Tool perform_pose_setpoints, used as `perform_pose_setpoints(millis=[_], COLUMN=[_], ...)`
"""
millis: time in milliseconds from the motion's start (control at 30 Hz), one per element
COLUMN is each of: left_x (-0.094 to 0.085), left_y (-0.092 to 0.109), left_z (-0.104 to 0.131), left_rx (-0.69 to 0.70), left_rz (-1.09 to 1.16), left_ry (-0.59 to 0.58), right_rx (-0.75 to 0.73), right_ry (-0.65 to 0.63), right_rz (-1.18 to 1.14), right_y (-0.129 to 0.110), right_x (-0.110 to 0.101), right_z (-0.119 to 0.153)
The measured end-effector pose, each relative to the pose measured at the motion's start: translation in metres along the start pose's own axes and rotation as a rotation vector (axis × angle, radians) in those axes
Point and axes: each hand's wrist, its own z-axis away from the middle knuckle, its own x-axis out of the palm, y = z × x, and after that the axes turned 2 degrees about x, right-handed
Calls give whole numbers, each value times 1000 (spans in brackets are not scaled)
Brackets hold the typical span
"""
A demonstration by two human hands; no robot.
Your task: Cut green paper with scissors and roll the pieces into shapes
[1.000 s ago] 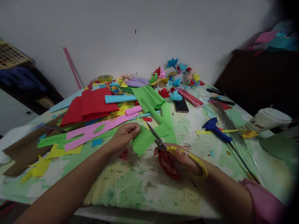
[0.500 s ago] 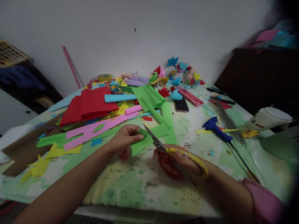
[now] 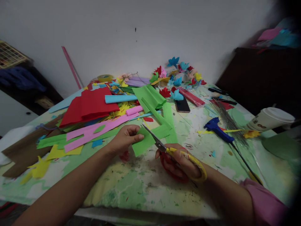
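Note:
My left hand [image 3: 129, 137] pinches a small piece of green crepe paper [image 3: 142, 147] between thumb and fingers above the table's front half. In my right hand [image 3: 181, 161] is a pair of scissors [image 3: 160, 145] with one yellow and one red handle loop. Their blades point up and left, lying along the upper right side of the green piece, tips close to my left fingertips. Whether the paper sits between the blades I cannot tell. Just beyond lie green crepe paper strips [image 3: 171, 121] and a larger folded green sheet [image 3: 150, 95].
Red paper [image 3: 94, 105], a pink strip [image 3: 105, 127] and brown paper [image 3: 25, 147] lie to the left. Paper flowers [image 3: 176, 81] and a phone [image 3: 182, 105] are behind. On the right are a blue glue gun [image 3: 217, 130], thin wires [image 3: 231, 122] and a lidded cup [image 3: 268, 120].
The scissors' blades have shifted slightly left, and their handle loops look closer together. My left hand and the green piece have barely moved.

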Motion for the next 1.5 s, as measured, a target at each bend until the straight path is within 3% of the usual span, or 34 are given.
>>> perform_pose_setpoints(millis=[100,200,300,400,500,600,733,833,933,1000,1133,1267,1333,1500], left_x=[-1,-11,-32,-53,-63,-61,-56,-56,-55,-53,-43,-35,-32,-15], left_y=[-2,0,4,5,2,0,2,5,5,5,2,-1,-3,-4], left_z=[-1,-4,-9,-15,-19,-20,-19,-19,-19,-18,-18,-18,-17,-9], left_rx=[-2,-3,8,-15,-38,-86,-61,37,108,119,117,85,46,-160], left_rz=[-31,-165,-367,-592,-758,-921,-954,-937,-938,-889,-766,-663,-574,-47], left_ry=[4,-39,-34,-101,-190,-217,-108,88,231,277,298,279,275,201], right_rx=[2,-46,-25,197,354,409,434,267,36,-52,-121,-169,-282,-931], right_ry=[53,234,564,845,903,880,884,852,520,348,192,172,211,425], right_rz=[30,238,774,1269,1461,1550,1699,1834,1870,1895,1912,1945,1963,1795], right_y=[-1,-11,-25,-31,-27,-22,-31,-38,-32,-21,-2,7,7,-1], right_x=[1,-9,-31,-59,-80,-88,-75,-52,-25,-10,0,-9,-14,-16], right_z=[0,-3,-5,-5,-3,-2,-3,-12,-30,-45,-66,-71,-68,-55])
